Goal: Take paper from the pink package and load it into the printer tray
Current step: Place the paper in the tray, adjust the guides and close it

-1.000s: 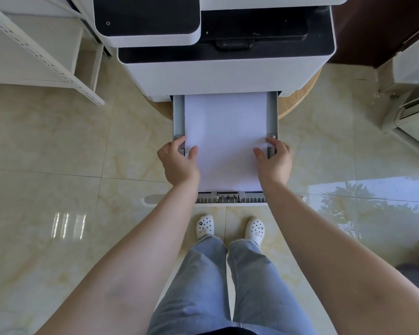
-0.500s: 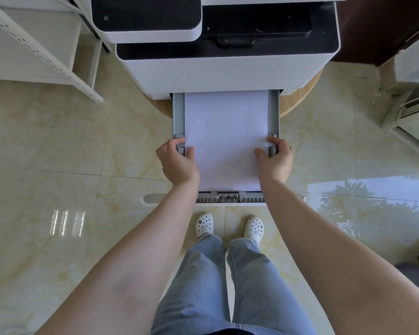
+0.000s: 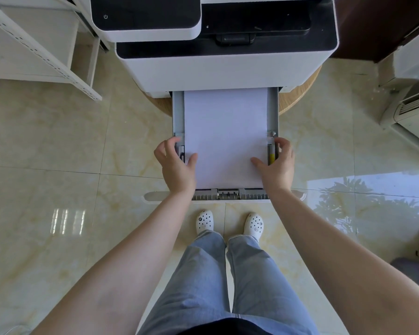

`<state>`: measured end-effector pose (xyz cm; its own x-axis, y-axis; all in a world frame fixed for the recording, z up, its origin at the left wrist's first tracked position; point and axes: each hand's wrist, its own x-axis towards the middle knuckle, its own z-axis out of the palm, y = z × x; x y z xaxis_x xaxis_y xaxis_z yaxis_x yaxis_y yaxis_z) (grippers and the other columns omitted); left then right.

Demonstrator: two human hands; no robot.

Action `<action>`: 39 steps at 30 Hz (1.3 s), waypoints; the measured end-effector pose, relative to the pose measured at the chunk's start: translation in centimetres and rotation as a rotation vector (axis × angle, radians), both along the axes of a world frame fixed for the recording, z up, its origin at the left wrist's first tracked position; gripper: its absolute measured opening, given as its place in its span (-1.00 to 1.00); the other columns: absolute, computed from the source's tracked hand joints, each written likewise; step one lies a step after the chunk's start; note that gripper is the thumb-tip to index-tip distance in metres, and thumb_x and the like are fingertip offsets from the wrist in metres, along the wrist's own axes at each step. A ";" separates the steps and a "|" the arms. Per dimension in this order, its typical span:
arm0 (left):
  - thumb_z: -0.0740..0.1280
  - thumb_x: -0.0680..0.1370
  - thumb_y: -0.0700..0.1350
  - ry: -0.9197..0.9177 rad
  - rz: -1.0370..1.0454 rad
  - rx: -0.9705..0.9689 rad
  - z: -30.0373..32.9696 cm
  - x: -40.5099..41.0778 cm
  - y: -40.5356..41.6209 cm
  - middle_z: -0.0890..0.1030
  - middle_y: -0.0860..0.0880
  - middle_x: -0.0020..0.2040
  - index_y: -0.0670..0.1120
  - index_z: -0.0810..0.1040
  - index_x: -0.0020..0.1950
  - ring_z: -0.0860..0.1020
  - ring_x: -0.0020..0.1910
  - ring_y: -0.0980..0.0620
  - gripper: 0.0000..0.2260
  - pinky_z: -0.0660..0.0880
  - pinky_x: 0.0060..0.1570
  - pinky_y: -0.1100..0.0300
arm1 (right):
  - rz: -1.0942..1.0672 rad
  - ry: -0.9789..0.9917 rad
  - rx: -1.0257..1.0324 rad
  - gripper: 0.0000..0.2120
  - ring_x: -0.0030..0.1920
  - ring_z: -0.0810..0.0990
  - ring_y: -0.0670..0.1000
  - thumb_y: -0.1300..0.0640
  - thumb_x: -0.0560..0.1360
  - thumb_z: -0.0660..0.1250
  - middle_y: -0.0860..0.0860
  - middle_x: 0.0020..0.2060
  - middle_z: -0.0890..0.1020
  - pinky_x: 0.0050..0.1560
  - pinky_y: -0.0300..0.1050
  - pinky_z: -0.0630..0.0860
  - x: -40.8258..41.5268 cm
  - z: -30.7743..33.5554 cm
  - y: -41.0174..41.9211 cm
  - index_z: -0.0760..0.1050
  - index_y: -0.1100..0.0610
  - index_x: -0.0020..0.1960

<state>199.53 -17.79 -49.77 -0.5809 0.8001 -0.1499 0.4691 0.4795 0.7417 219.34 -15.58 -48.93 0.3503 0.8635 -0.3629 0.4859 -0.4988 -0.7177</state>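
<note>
Printer tray (image 3: 177,112): pulled out, paper (image 3: 225,136) flat inside. Left hand (image 3: 177,163), right hand (image 3: 276,165): fingers spread loose at side edges, seemingly gripping nothing.

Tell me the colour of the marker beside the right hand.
Yellow marker strip on the tray's right guide; head view.

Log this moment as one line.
stage: paper seated | paper stack: flat in tray, tray pulled out | left hand: open at left guide | right hand: open at right guide | pink package: not in view

Matt white paper (image 3: 225,136), glossy floor (image 3: 58,141)
</note>
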 end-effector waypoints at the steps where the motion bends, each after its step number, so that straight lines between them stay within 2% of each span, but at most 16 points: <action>1: 0.52 0.37 -0.13 0.023 -0.045 -0.015 0.0 -0.2 -0.7 0.33 -0.12 0.33 -0.08 0.35 0.31 0.47 0.16 -0.07 -0.42 0.45 -0.17 0.15 | 0.009 -0.003 -0.016 -0.27 0.18 0.43 -0.05 0.10 0.31 0.53 0.00 0.33 0.38 -0.01 -0.12 0.36 0.4 0.0 -0.7 0.24 0.00 0.38; 5: 0.57 0.29 0.00 0.046 -0.145 -0.144 -0.2 -0.3 -2.4 0.32 -0.11 0.35 -0.01 0.22 0.39 0.52 0.12 -0.14 -0.21 0.53 -0.29 0.02 | 0.037 -0.039 -0.074 -0.12 0.29 0.44 0.04 0.03 0.29 0.55 0.05 0.34 0.39 -0.06 -0.10 0.35 0.9 -0.2 -2.4 0.09 -0.06 0.44; 11: 0.58 0.28 0.00 0.070 -0.145 -0.159 0.0 -0.2 -2.5 0.35 -0.12 0.31 -0.01 0.21 0.38 0.54 0.06 -0.19 -0.19 0.56 -0.28 -0.03 | 0.033 -0.042 -0.076 -0.19 0.16 0.50 0.04 0.06 0.30 0.53 0.03 0.28 0.45 -0.10 -0.09 0.37 0.5 0.0 -2.4 0.13 -0.11 0.39; 13: 0.55 0.34 -0.04 0.058 -0.117 -0.120 0.3 -0.2 -2.7 0.36 -0.13 0.31 -0.06 0.25 0.35 0.52 0.08 -0.14 -0.29 0.51 -0.28 0.05 | 0.021 -0.002 -0.037 -0.32 0.11 0.52 0.05 0.08 0.34 0.50 0.04 0.21 0.50 -0.07 -0.10 0.41 0.7 -0.2 -2.6 0.22 -0.08 0.33; 16: 0.44 0.47 -0.06 0.060 -0.022 -0.050 0.6 -0.4 -3.0 0.45 -0.13 0.22 -0.13 0.40 0.24 0.50 0.09 -0.10 -0.59 0.43 -0.20 0.11 | -0.064 0.028 0.016 -0.59 0.08 0.55 0.05 0.09 0.45 0.41 0.01 0.16 0.54 -0.03 -0.11 0.45 0.9 0.0 -2.8 0.36 0.01 0.24; 19: 0.38 0.52 -0.08 -0.051 0.108 -0.017 0.2 -1.0 -3.2 0.55 -0.10 0.14 -0.14 0.52 0.11 0.57 0.09 -0.09 -0.78 0.54 0.03 0.04 | -0.161 0.068 0.025 -0.77 0.05 0.60 0.01 0.10 0.51 0.34 -0.16 -0.03 0.55 0.00 -0.10 0.51 0.9 0.4 -2.9 0.46 0.03 0.16; 21: 0.39 0.51 -0.09 -0.111 0.169 -0.045 0.1 -1.3 -3.2 0.61 -0.10 0.08 -0.15 0.59 0.05 0.61 0.02 -0.09 -0.83 0.55 0.09 0.03 | -0.206 0.070 -0.002 -0.83 -0.04 0.62 -0.02 0.09 0.53 0.31 -0.20 -0.17 0.57 -0.09 -0.15 0.51 0.8 0.6 -2.9 0.52 0.05 0.12; 23: 0.41 0.50 -0.10 -0.145 0.204 -0.048 0.2 -1.5 -3.2 0.66 -0.09 -0.01 -0.16 0.64 0.00 0.63 -0.07 -0.05 -0.84 0.56 0.02 0.17 | -0.222 0.046 -0.027 -0.83 -0.11 0.64 -0.01 0.06 0.53 0.30 -0.08 -0.19 0.64 -0.22 -0.26 0.42 0.7 0.7 -2.8 0.56 0.06 0.08; 25: 0.41 0.50 -0.14 -0.202 0.235 -0.055 0.7 -1.5 -3.0 0.66 -0.02 -0.12 -0.19 0.66 -0.02 0.60 -0.21 0.15 -0.86 0.44 -0.15 0.51 | -0.248 0.026 -0.046 -0.84 -0.18 0.60 0.00 0.04 0.53 0.31 -0.01 -0.18 0.65 -0.36 -0.44 0.28 0.7 0.9 -2.6 0.59 0.08 0.03; 27: 0.40 0.50 -0.18 -0.231 0.267 -0.061 0.8 -1.4 -2.9 0.59 0.11 -0.25 -0.22 0.67 -0.02 0.49 -0.32 0.34 -0.87 0.33 -0.28 0.64 | -0.273 0.035 -0.039 -0.87 -0.23 0.54 0.03 0.05 0.52 0.33 0.02 -0.19 0.64 -0.40 -0.42 0.28 0.6 1.2 -2.3 0.60 0.09 -0.05; 29: 0.40 0.50 -0.19 -0.253 0.291 -0.067 0.6 -1.3 -2.9 0.52 0.19 -0.29 -0.21 0.68 -0.03 0.44 -0.37 0.41 -0.88 0.32 -0.27 0.63 | -0.292 0.056 -0.037 -0.91 -0.21 0.53 0.08 0.08 0.51 0.35 0.04 -0.19 0.62 -0.36 -0.27 0.34 0.4 1.5 -2.0 0.59 0.09 -0.11; 32: 0.41 0.49 -0.17 -0.281 0.327 -0.077 0.7 -1.4 -2.7 0.57 0.15 -0.25 -0.17 0.70 -0.05 0.45 -0.34 0.40 -0.89 0.39 -0.03 0.47 | -0.338 0.086 -0.038 -0.92 -0.06 0.61 0.23 0.13 0.48 0.37 0.16 -0.14 0.68 -0.19 -0.07 0.49 0.0 1.8 -2.0 0.60 0.11 -0.16; 34: 0.43 0.47 -0.17 -0.302 0.320 -0.070 0.8 -1.5 -2.7 0.58 0.14 -0.25 -0.16 0.70 -0.05 0.48 -0.31 0.34 -0.89 0.42 -0.09 0.41 | -0.351 0.102 -0.025 -0.91 0.04 0.58 0.28 0.17 0.47 0.38 0.25 -0.04 0.67 -0.07 0.04 0.54 -0.1 1.9 -2.1 0.62 0.18 -0.16; 35: 0.43 0.47 -0.18 -0.312 0.313 -0.065 0.8 -1.5 -2.7 0.59 0.12 -0.25 -0.17 0.70 -0.04 0.50 -0.30 0.31 -0.89 0.39 -0.18 0.45 | -0.349 0.111 -0.017 -0.90 0.06 0.57 0.30 0.19 0.46 0.38 0.29 -0.02 0.66 -0.10 0.04 0.54 -0.1 1.9 -2.1 0.62 0.21 -0.17; 37: 0.43 0.47 -0.18 -0.322 0.307 -0.059 0.8 -1.5 -2.7 0.61 0.09 -0.23 -0.17 0.69 -0.04 0.54 -0.29 0.26 -0.88 0.38 -0.24 0.47 | -0.342 0.124 -0.012 -0.91 0.03 0.56 0.32 0.20 0.44 0.38 0.32 -0.02 0.64 -0.23 -0.11 0.45 -0.1 1.8 -2.1 0.61 0.19 -0.21; 39: 0.44 0.46 -0.18 -0.335 0.319 -0.055 0.8 -1.5 -2.7 0.62 0.07 -0.23 -0.17 0.69 -0.04 0.57 -0.25 0.18 -0.88 0.40 -0.22 0.44 | -0.338 0.131 -0.022 -0.87 -0.19 0.56 0.30 0.19 0.43 0.38 0.32 -0.09 0.65 -0.25 -0.18 0.33 0.0 1.6 -2.0 0.57 0.11 -0.30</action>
